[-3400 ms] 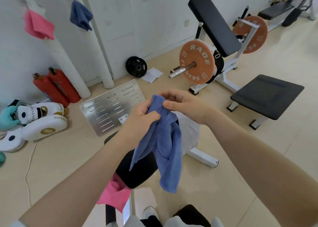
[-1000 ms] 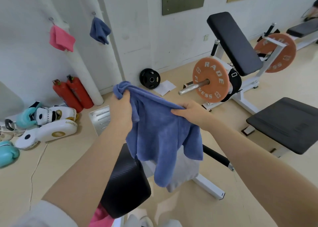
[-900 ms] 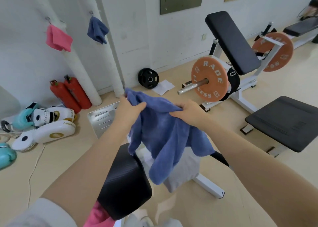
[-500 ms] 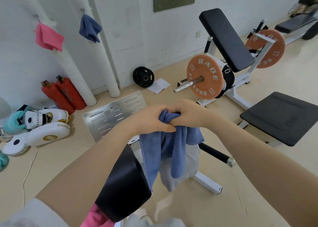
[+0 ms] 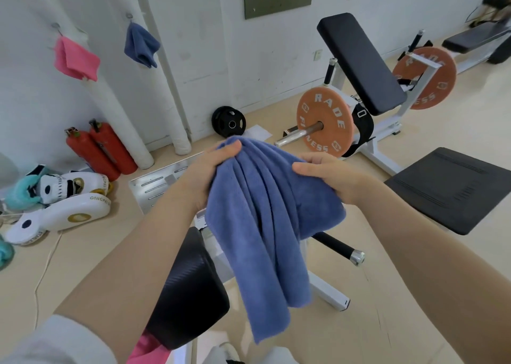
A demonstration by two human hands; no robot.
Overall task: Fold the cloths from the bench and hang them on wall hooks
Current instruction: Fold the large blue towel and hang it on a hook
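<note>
blue cloth (image 5: 265, 225) hangs lengthwise down, gripped by left hand (image 5: 206, 170), right hand (image 5: 329, 174).

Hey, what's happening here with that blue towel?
A person is folding a blue cloth in mid-air over a gym bench. The left hand grips its top edge and the right hand holds the other side. A pink cloth and a dark blue cloth already hang on wall hooks.

A gym: padded bench (image 5: 359, 62), weight plates (image 5: 325, 122), boxing pads (image 5: 63, 214).
</note>
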